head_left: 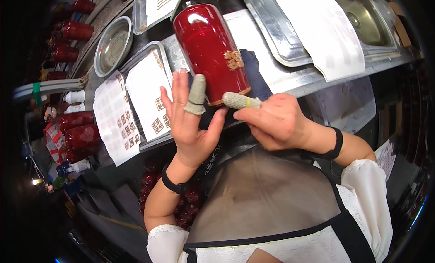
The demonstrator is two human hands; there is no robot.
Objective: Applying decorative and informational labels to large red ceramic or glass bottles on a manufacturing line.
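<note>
Head view: the red bottle lies over dark cloth, one gold emblem in place; patterned sheets suggest more remains. Left hand spreads wide beside it; right hand curls at its base, grip unclear.

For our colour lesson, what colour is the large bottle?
The bottle is deep red; see head view.

Brown square-framed characters marked one white sheet; bold brown characters ran down a second sheet.
</note>
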